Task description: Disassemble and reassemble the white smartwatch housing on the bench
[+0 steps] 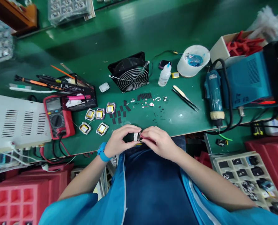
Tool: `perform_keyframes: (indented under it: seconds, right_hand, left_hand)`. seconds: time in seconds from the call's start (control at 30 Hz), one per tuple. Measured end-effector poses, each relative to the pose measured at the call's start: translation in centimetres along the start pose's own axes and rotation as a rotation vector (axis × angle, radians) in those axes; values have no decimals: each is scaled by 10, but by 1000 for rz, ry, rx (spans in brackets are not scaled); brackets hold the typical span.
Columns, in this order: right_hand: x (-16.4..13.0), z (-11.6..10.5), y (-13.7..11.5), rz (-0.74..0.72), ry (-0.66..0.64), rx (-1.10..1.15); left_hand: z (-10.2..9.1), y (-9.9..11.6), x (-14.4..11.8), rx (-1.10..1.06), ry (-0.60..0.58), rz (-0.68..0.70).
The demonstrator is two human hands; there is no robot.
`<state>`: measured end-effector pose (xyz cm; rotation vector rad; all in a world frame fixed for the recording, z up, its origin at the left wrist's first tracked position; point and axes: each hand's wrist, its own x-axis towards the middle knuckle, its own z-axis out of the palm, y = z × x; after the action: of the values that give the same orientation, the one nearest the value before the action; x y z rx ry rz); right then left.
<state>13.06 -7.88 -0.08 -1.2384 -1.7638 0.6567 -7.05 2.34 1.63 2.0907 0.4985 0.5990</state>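
Observation:
Between thumb and fingers, my left hand grips a small white watch-like casing on its edge near the table's front. My right hand pinches at the same casing from the other side, and its fingertips cover part of it. Something yellow shows just under the casing. Left of my hands lie several similar casings with yellow batteries, among them a white casing and a pink-edged casing. Black rectangular pads are scattered beyond my left hand, with tiny loose parts farther along.
A fan stands at the back, beside a glue bottle and a white tub. Tweezers and an electric screwdriver lie right. At left are a red multimeter and a pen holder.

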Motion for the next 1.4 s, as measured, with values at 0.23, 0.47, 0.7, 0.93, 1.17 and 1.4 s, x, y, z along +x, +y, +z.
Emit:
perform_keyframes:
  seconds: [0.23,0.47,0.7,0.93,1.17,1.4]
  right_hand:
    - [11,4,-14,-5,4,-261]
    - [19,1,-13,2,-34,-209]
    - [19,0,-12,-1,-25,-211]
    - [21,5,-10,12,-28,-255]
    - [23,-1,-14,-1,67,-170]
    - [53,-81,4,141,203,-279]
  left_hand:
    - [5,0,-3,2,131,-47]
    - [4,2,-3,-17,158,-100]
    - [5,0,-3,-10,172,-83]
    - [3,0,-3,18,164,-96]
    - [7,1,-3,30,199,-114]
    - [12,-1,-8,114,284,-82]
